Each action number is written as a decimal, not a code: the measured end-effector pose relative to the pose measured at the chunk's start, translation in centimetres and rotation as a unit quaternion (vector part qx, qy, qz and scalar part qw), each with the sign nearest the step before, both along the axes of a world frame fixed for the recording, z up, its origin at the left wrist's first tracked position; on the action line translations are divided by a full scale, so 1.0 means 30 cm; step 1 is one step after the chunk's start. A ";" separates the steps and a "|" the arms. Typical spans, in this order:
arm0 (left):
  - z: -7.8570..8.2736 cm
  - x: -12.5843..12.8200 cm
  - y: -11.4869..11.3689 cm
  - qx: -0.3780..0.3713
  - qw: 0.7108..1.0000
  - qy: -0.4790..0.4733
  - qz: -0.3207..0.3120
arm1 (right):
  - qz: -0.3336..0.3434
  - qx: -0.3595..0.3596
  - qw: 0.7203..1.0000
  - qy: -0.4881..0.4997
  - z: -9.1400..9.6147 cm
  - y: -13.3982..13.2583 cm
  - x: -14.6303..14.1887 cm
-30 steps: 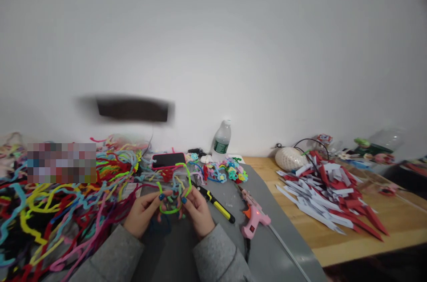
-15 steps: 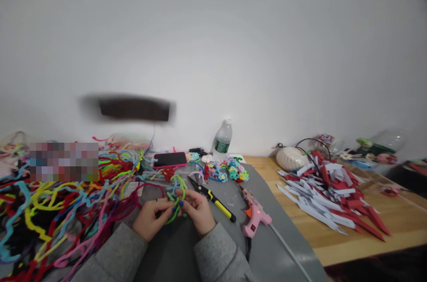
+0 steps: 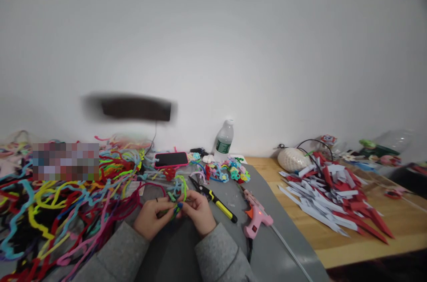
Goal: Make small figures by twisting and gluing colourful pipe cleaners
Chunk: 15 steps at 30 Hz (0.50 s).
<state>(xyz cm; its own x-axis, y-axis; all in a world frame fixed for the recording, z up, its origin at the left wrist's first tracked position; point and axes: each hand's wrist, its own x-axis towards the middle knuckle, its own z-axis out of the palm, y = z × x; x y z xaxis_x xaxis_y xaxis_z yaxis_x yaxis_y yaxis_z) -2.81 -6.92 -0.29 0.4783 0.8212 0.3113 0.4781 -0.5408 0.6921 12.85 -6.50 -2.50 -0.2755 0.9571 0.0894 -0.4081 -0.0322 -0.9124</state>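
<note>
Both hands, left [image 3: 154, 219] and right [image 3: 199, 211], pinch a green pipe cleaner [image 3: 177, 195] between them

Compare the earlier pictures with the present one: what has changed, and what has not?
The wide green pipe cleaner loop has been folded narrow as the left hand and right hand closed together, both keeping hold. The cutters, glue gun, phone and bottle stayed put.
</note>
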 end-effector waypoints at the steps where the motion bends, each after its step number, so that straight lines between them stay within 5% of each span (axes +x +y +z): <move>1: 0.002 0.000 -0.001 0.004 1.000 -0.017 -0.005 | -0.002 0.000 1.000 0.006 -0.001 0.000 0.001; 8: 0.003 -0.008 -0.006 0.035 0.993 -0.111 0.027 | -0.092 -0.047 0.990 0.092 0.005 -0.002 0.014; 15: -0.024 -0.022 0.002 0.016 0.990 -0.125 0.059 | -0.105 -0.066 0.986 0.112 0.020 -0.004 0.018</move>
